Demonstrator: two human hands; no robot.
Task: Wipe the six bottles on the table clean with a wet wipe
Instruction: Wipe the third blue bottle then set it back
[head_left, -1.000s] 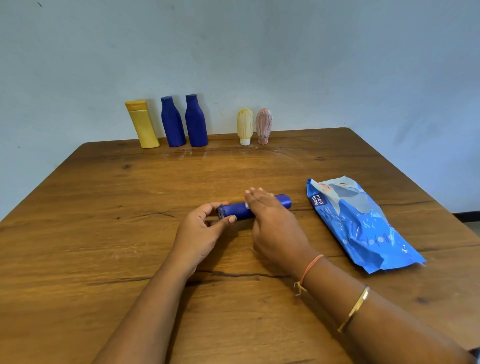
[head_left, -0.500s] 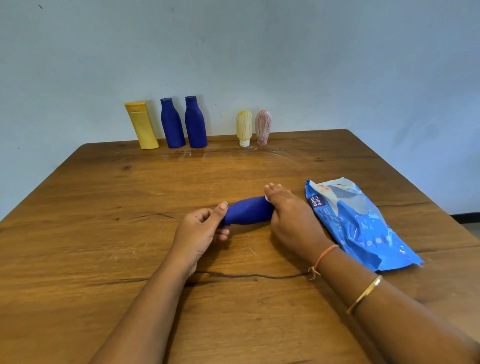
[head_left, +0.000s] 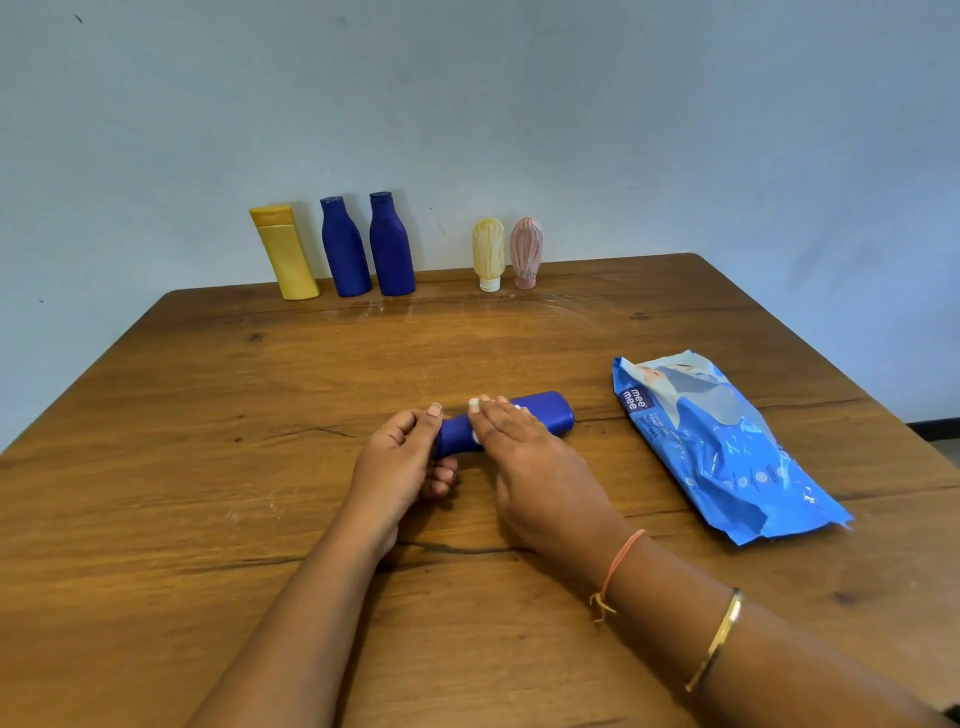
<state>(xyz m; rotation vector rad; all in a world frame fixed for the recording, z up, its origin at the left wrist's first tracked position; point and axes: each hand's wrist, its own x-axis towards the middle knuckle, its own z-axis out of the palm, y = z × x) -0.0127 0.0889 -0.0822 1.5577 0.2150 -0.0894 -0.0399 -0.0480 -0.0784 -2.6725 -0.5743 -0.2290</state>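
My left hand (head_left: 402, 462) curls round the blue bottle (head_left: 545, 415). My right hand (head_left: 535, 467) lies flat, fingers (head_left: 501, 415) straight, seemingly pressing down.

A knotted orange thread (head_left: 621, 564) circles the right wrist; farther up that forearm sits a thin gold bangle (head_left: 719, 636).

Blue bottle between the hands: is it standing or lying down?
Lying down. The bottle rests on its side on the table, the left hand gripping one end, the right hand laid flat across it.
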